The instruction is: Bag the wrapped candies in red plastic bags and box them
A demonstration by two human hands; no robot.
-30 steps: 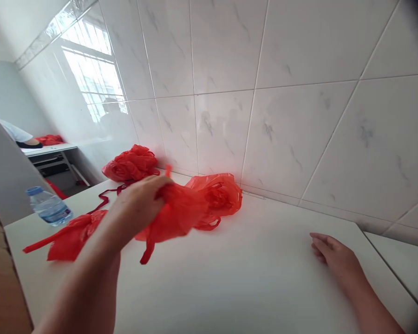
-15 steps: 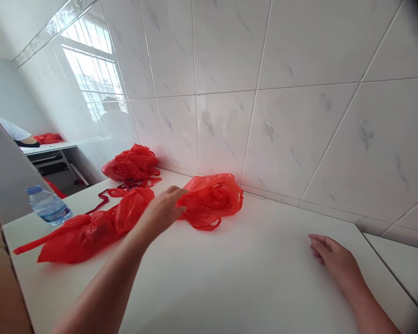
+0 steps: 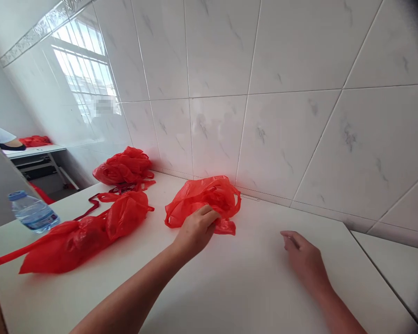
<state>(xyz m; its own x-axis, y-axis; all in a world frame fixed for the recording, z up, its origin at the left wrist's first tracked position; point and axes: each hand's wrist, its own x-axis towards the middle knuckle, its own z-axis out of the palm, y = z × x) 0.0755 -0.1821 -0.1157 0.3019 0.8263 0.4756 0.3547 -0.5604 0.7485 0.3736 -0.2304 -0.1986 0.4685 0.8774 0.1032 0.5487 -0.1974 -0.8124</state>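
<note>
My left hand (image 3: 199, 227) is closed on the near edge of a crumpled red plastic bag (image 3: 191, 197), which lies against the foot of the wall. Its fingertips are partly hidden behind the knuckles and the thin plastic. To the right, my right hand (image 3: 304, 257) hovers over the white table (image 3: 244, 283) with fingers curled together and no object showing in them. Another red plastic bag (image 3: 90, 234), long and bunched, lies left of my left forearm. Behind it sits a heap of red plastic bags (image 3: 123, 165).
A water bottle with a blue cap (image 3: 35, 213) stands at the table's left side. Dark red strips (image 3: 90, 206) trail between the bags. A tiled wall (image 3: 216, 134) bounds the back. Far left, a person's arm (image 3: 10, 144) rests at another table. A seam crosses the tabletop at right.
My left hand has moved right and down onto the middle bag and closed on its near edge. My right hand has shifted left. The camera view has turned slightly right.
</note>
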